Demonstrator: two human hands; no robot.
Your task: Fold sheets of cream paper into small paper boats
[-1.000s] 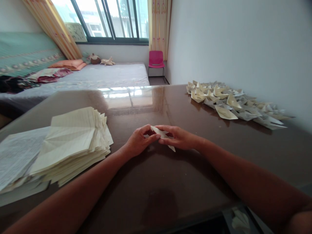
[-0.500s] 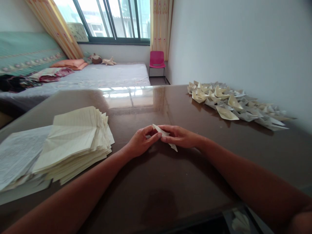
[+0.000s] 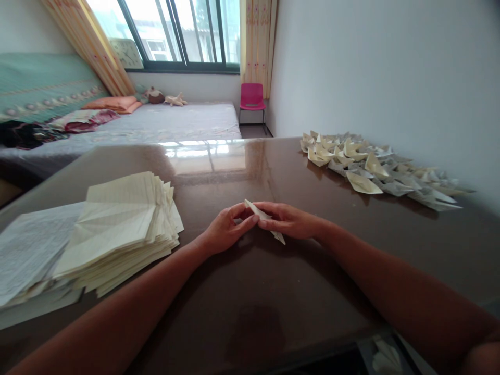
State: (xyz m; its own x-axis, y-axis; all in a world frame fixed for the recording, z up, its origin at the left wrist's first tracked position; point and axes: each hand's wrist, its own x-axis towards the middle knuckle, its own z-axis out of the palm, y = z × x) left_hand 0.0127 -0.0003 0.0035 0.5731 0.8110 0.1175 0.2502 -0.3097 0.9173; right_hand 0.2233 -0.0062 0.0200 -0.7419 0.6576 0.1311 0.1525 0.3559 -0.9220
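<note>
Between my two hands, just above the brown table [image 3: 219, 312], is a folded paper boat [image 3: 255, 210], narrow and off-white, its two pointed ends sticking out. My left hand [image 3: 228, 227] pinches its near-left side with thumb and fingers. From the other side my right hand [image 3: 289, 220] grips it, the fingers partly covering the paper. The fingertips of both hands almost meet over the boat, so its middle is largely hidden.
To the left lies a stack of cream lined paper sheets [image 3: 117, 213], beside printed sheets [image 3: 31, 250]. A cluster of folded paper boats [image 3: 363, 182] fills the far right of the table, by the wall. Beyond stand a bed [image 3: 187, 120] and a pink chair [image 3: 252, 97].
Both hands stay in nearly the same place on the paper boat. Slightly less of its middle shows between the fingers now.
</note>
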